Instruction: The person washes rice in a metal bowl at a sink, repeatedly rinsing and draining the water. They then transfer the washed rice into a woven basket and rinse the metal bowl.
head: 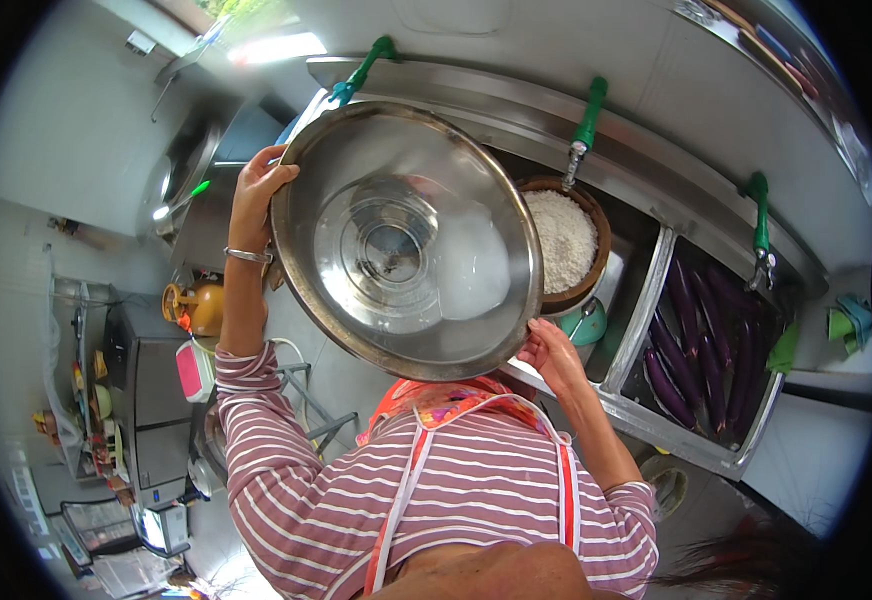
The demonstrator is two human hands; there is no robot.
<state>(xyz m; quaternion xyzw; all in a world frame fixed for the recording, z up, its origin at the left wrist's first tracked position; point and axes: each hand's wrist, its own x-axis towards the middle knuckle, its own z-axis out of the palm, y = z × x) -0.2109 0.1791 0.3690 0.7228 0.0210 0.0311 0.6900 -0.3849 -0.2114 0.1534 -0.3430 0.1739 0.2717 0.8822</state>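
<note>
A large stainless steel basin is held tilted in front of my body, with a small pool of cloudy whitish liquid in its right side. My left hand grips its rim on the upper left, thumb over the edge. At the lower right rim, my right hand holds the edge with its fingertips. Just beyond the basin's right side, a wooden tub full of white rice grains stands in the sink, partly hidden by the basin.
Several purple eggplants lie in the right sink compartment. Green-sleeved taps overhang the sink. A teal bowl sits by the tub. Left of me are an orange gas cylinder and a metal folding stand.
</note>
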